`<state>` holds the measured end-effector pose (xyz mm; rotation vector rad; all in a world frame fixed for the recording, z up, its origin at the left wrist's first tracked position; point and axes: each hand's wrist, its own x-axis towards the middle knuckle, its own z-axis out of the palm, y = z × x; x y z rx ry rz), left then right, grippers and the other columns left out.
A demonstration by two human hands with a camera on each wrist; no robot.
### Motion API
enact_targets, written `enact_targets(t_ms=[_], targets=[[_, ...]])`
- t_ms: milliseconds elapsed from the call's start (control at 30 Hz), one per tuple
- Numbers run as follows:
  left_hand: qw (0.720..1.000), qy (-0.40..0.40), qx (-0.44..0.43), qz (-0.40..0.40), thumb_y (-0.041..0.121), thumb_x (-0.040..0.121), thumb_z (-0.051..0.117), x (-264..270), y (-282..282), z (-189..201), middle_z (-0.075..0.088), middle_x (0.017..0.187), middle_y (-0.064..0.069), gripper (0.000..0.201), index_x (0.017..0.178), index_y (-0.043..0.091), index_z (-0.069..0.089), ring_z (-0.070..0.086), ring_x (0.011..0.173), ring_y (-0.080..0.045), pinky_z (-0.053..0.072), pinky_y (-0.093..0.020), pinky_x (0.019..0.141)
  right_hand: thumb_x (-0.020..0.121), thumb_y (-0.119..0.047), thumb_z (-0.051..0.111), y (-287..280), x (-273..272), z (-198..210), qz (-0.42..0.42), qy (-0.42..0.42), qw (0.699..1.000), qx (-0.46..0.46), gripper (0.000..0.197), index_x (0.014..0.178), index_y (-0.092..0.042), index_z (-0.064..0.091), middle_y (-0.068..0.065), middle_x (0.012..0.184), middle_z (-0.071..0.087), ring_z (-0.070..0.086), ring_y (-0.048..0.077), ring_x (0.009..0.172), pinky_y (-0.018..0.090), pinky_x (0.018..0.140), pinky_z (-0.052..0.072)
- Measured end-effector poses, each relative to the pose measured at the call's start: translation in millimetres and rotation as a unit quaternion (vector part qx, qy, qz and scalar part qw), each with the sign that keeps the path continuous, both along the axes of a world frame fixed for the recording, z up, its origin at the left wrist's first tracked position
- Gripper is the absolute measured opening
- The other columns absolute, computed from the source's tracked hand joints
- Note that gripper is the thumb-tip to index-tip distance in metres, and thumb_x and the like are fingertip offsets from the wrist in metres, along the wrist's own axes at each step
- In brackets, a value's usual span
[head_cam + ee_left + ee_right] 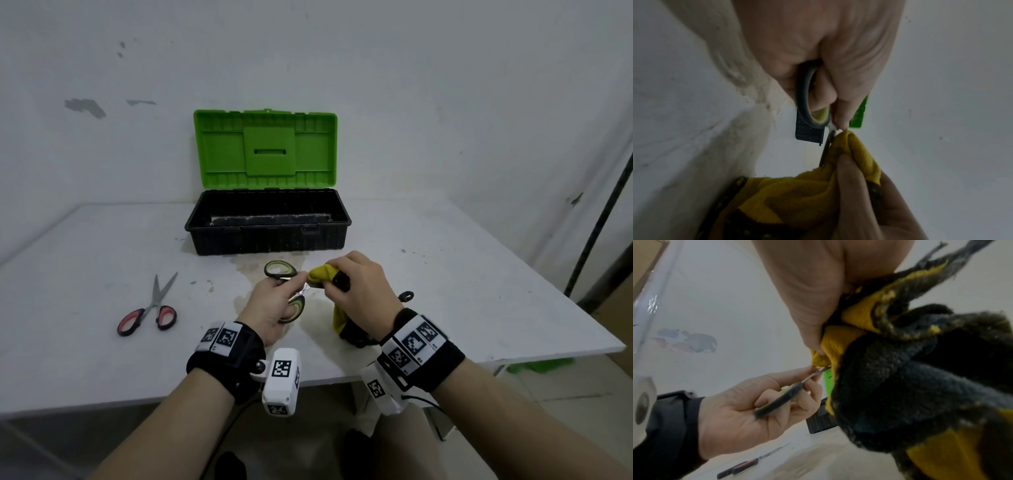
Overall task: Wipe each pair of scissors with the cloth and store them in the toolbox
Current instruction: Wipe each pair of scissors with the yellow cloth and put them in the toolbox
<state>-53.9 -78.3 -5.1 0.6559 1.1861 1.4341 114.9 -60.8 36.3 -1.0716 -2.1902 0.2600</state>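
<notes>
The left hand (pixel 270 305) holds the green scissors (pixel 286 289) by the handles, fingers curled through and around the lower loop, the upper loop standing free above the knuckles. Held so, the blades point right toward the other hand and stay clear of the palm. The pair is off the table (pixel 445 274), in front of the toolbox (pixel 269 236).

The right hand (pixel 359 287) grips the cloth (pixel 322 274), thumb and fingers pinched over a yellow fold that wraps the blades. Only a short bright stretch of metal near the pivot shows between the two hands; the tips are hidden inside the fold. The rest of the cloth, yellow and dark, hangs below the wrist to the table. Judgement: the pinch puts pressure on both blade faces at once, and the fold keeps the edge off the fingers.

The toolbox stands open at the rear of the table, green lid upright, black tray facing the person; it appears ready to receive. Whether anything lies in it cannot be told.

The red scissors (pixel 147 311) lie flat on the table to the left, blades slightly parted, well apart from both hands. Judgement: that pair is yet to be wiped.

Risk noted: a slip of the fold could bring the edge against the fingers.
</notes>
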Motion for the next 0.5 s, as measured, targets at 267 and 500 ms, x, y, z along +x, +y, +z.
enact_targets(t_ms=[267,500], targets=[[0.999,0.029,0.029,0.016,0.018,0.098,0.061,13,-6,7,0.063,0.066,0.001,0.023,0.108,-0.003,0.066,0.032,0.035,-0.003,0.026,-0.016,0.034,0.082,-0.004,0.066,-2,2,2,-0.020,0.062,0.996,0.054,0.020,0.100,-0.011,0.067,0.002,0.098,0.057,0.055,0.016,0.083,0.021,0.074,0.045],[0.998,0.023,0.047,0.036,0.008,0.095,0.063,17,-2,8,0.054,0.062,-0.001,0.007,0.093,0.005,0.069,0.032,0.038,-0.004,0.026,-0.015,0.035,0.093,-0.044,0.052,-3,-1,-12,0.028,-0.043,0.998,0.021,0.037,0.114,-0.016,0.066,0.009,0.114,0.054,0.051,0.024,0.103,0.025,0.094,0.039]])
